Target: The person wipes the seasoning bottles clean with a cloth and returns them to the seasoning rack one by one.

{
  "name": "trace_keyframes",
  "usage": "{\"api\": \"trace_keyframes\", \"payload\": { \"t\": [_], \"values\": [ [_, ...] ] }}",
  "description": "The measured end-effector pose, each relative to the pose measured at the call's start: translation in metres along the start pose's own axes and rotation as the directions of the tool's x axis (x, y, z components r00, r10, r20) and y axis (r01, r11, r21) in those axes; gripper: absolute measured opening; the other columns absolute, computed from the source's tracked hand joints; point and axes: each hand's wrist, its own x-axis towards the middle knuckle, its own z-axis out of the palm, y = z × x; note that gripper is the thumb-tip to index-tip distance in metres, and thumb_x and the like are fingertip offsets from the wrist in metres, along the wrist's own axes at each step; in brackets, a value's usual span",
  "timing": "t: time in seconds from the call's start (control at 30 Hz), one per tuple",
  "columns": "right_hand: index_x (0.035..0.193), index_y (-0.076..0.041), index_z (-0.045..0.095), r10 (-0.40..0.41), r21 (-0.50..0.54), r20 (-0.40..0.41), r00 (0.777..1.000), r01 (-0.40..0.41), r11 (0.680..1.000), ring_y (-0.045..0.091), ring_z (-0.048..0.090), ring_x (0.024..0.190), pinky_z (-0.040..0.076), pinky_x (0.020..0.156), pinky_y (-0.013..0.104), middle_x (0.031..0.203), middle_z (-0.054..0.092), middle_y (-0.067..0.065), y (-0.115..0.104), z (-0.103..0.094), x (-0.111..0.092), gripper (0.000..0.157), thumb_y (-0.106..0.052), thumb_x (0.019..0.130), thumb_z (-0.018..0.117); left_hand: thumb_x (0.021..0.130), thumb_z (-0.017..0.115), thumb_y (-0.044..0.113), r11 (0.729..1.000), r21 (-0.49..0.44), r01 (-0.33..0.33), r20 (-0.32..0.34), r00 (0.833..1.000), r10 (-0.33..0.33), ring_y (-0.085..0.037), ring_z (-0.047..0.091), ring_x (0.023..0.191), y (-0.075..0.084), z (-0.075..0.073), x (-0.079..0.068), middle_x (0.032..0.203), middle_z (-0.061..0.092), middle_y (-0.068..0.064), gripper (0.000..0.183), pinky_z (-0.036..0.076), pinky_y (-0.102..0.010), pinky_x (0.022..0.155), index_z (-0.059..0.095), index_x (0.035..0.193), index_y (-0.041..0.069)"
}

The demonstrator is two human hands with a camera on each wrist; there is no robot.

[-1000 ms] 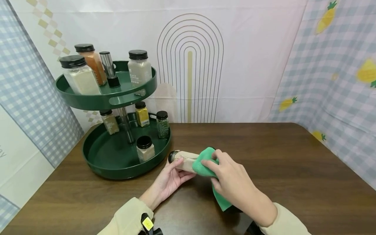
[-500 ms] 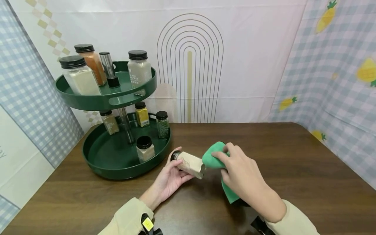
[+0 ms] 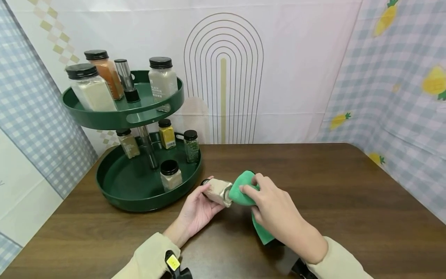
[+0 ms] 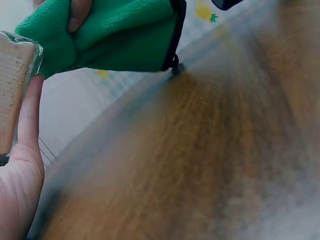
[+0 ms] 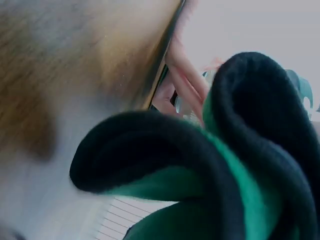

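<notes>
My left hand (image 3: 199, 211) holds a glass spice jar (image 3: 218, 192) tilted on its side, its dark lid toward the left and its base toward the right. Pale powder fills the jar. A green cloth (image 3: 242, 188) with dark edging is pinched in my right hand (image 3: 277, 207) and meets the jar's base end. In the left wrist view the cloth (image 4: 115, 37) lies against the corner of the jar (image 4: 15, 85). Folds of the cloth (image 5: 250, 195) cover much of the right wrist view and hide most of the jar there.
A green two-tier round rack (image 3: 120, 207) stands on the left of the wooden table (image 3: 313, 186). Its upper tray (image 3: 101, 121) carries several jars and a silver cylinder (image 3: 126, 79); its lower tray holds several small jars. Patterned cloths (image 3: 296, 77) hang behind the table.
My right hand first drew the cloth away to the right, off the jar, then brought it back against the base end. The jar has turned in my left hand.
</notes>
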Motion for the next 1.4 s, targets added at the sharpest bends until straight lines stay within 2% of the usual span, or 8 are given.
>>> {"api": "trace_keyframes", "payload": {
  "t": [0.3, 0.4, 0.5, 0.67, 0.8, 0.93, 1.2, 1.4],
  "values": [
    [0.09, -0.02, 0.069, 0.046, -0.096, 0.037, 0.998, -0.042, 0.994, 0.016, 0.047, 0.076, 0.031, 0.042, 0.019, 0.088, 0.05, 0.002, 0.003, -0.009, 0.003, 0.04, 0.007, 0.062, 0.061, 0.098, 0.033, 0.018, 1.0, 0.016, -0.023, -0.004, 1.0, 0.023, -0.024, 0.051, 0.114, 0.002, 0.0, -0.003, 0.135, 0.033, -0.009, 0.044, 0.046, -0.04, 0.095, 0.023, 0.138, 0.033],
    [0.095, -0.019, 0.069, 0.071, -0.055, -0.03, 0.997, -0.072, 0.996, 0.017, 0.049, 0.078, 0.034, 0.042, 0.022, 0.092, 0.053, 0.003, 0.004, -0.014, 0.004, 0.043, 0.007, 0.062, 0.061, 0.099, 0.034, 0.016, 1.0, 0.012, -0.011, 0.027, 1.0, 0.011, -0.025, 0.053, 0.116, 0.002, -0.001, -0.002, 0.138, 0.038, -0.01, 0.048, 0.045, -0.039, 0.096, 0.02, 0.142, 0.032],
    [0.099, -0.018, 0.069, 0.036, 0.025, -0.081, 0.996, -0.034, 0.999, 0.016, 0.051, 0.079, 0.038, 0.044, 0.022, 0.096, 0.054, 0.003, 0.004, -0.016, 0.005, 0.044, 0.007, 0.063, 0.063, 0.1, 0.036, 0.019, 1.0, 0.003, 0.01, 0.061, 0.998, -0.01, -0.021, 0.052, 0.119, 0.001, -0.001, 0.0, 0.142, 0.041, -0.007, 0.046, 0.044, -0.037, 0.098, 0.019, 0.142, 0.027],
    [0.098, -0.019, 0.069, -0.037, 0.087, -0.062, 0.997, 0.042, 0.995, 0.012, 0.048, 0.074, 0.035, 0.044, 0.016, 0.097, 0.053, 0.001, 0.0, -0.012, 0.004, 0.042, 0.007, 0.065, 0.062, 0.102, 0.034, 0.024, 0.999, 0.046, 0.01, 0.077, 0.997, -0.014, -0.016, 0.051, 0.119, 0.0, 0.0, -0.001, 0.139, 0.045, -0.007, 0.034, 0.045, -0.035, 0.098, 0.026, 0.135, 0.024],
    [0.095, -0.02, 0.069, -0.037, 0.074, -0.058, 0.998, 0.041, 0.996, 0.012, 0.048, 0.072, 0.032, 0.043, 0.016, 0.096, 0.053, 0.001, -0.001, -0.008, 0.003, 0.042, 0.008, 0.065, 0.061, 0.102, 0.03, 0.022, 0.996, 0.083, -0.017, 0.032, 0.999, 0.015, -0.018, 0.05, 0.111, -0.002, 0.0, -0.002, 0.123, 0.046, -0.006, 0.031, 0.048, -0.032, 0.093, 0.027, 0.133, 0.026],
    [0.096, -0.019, 0.068, -0.032, 0.059, -0.055, 0.998, 0.035, 0.998, 0.013, 0.049, 0.074, 0.032, 0.042, 0.016, 0.096, 0.053, 0.002, -0.001, -0.006, 0.003, 0.042, 0.008, 0.065, 0.06, 0.101, 0.031, 0.02, 0.995, 0.091, -0.03, -0.037, 0.999, 0.034, -0.018, 0.051, 0.106, -0.003, 0.0, -0.003, 0.115, 0.048, -0.005, 0.027, 0.05, -0.032, 0.091, 0.032, 0.128, 0.02],
    [0.099, -0.018, 0.066, 0.013, 0.033, -0.097, 0.995, -0.01, 0.999, 0.016, 0.049, 0.077, 0.031, 0.041, 0.019, 0.096, 0.053, 0.004, 0.003, -0.005, 0.005, 0.043, 0.009, 0.065, 0.062, 0.101, 0.034, 0.035, 0.992, 0.125, -0.023, -0.025, 0.999, 0.027, -0.017, 0.062, 0.102, -0.002, -0.003, -0.002, 0.107, 0.062, -0.004, 0.033, 0.05, -0.032, 0.092, 0.036, 0.123, 0.011],
    [0.092, -0.019, 0.066, 0.042, -0.03, -0.02, 0.999, -0.043, 0.999, 0.016, 0.048, 0.075, 0.028, 0.04, 0.018, 0.093, 0.052, 0.004, 0.009, -0.008, 0.004, 0.041, 0.009, 0.064, 0.058, 0.1, 0.033, 0.042, 0.987, 0.157, 0.008, -0.08, 0.997, 0.005, -0.013, 0.064, 0.088, -0.001, -0.001, 0.0, 0.102, 0.059, -0.003, 0.035, 0.052, -0.023, 0.078, 0.033, 0.123, 0.015]
  ]
}}
